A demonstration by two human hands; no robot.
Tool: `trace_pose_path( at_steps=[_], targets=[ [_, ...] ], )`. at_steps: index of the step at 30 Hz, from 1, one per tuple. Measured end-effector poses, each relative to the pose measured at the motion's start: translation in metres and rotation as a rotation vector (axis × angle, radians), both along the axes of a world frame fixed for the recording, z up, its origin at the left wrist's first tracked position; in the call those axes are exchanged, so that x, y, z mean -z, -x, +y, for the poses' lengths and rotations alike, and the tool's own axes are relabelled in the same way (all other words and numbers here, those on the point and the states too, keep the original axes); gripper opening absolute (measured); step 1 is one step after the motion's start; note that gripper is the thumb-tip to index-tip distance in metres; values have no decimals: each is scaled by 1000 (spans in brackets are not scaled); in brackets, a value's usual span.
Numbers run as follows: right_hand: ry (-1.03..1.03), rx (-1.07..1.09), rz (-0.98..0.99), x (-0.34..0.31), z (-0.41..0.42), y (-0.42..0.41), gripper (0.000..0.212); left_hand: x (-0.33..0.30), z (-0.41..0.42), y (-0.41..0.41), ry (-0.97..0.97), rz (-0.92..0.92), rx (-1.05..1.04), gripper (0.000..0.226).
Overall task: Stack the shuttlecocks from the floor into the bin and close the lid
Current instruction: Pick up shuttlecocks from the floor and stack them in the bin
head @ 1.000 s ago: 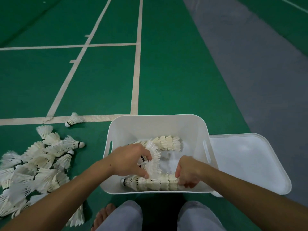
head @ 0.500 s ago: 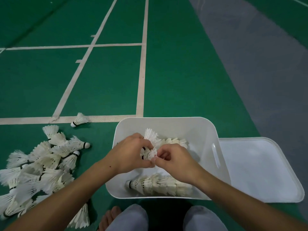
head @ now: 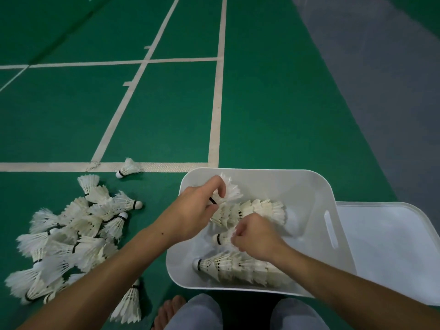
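Mid-stacking: left hand (head: 192, 210) pinches 1 shuttlecock (head: 228, 189) over the bin (head: 309, 186), right hand (head: 257, 236) grips another (head: 221, 238); next, nest both into a row, then the floor pile (head: 71, 234).

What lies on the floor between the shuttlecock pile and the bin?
Only the left forearm crosses above bare green floor between pile and bin, head view.

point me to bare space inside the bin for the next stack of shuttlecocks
Free: the bin floor along its right wall, by the handle slot, and the far right corner. Crowded: left and middle, where two nested rows, the left hand and right hand sit.
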State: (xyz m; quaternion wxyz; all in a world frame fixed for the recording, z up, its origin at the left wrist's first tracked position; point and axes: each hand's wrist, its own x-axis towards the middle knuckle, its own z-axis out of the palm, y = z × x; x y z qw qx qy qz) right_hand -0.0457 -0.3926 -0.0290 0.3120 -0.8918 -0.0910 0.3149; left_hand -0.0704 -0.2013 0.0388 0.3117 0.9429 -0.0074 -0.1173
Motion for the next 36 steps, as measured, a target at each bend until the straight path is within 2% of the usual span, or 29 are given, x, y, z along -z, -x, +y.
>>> trace_pose_path(
  at_steps=[6, 11, 13, 18, 22, 28, 31, 34, 36],
  targets=[
    [78, -10, 23, 26, 28, 2, 15, 1, 0, -5, 78, -33, -97, 42],
    [16, 51, 111, 36, 31, 1, 6, 6, 3, -4, 66, -47, -136, 51],
    [-14, 74, 164, 38, 33, 0, 9, 8, 3, -5, 39, -36, -120, 53],
    [1, 63, 184, 37, 38, -2, 19, 11, 4, -9, -75, -39, -3, 46],
    [48, 85, 168, 37, 31, -1, 18, 11, 0, -8, -108, -76, 4, 35],
    [-73, 57, 227, 17, 16, -2, 22, 10, -4, -6, -145, -64, 26, 32],
    [-90, 114, 127, -10, -16, -4, 18, 11, -4, -5, -151, -52, 35, 33],
    [-163, 175, -74, -35, -46, -4, 39, 12, -6, -3, -158, -35, 37, 35],
    [-202, 104, -201, -46, -50, -2, 42, 14, -10, -4, -159, -3, 58, 37]
  ],
)
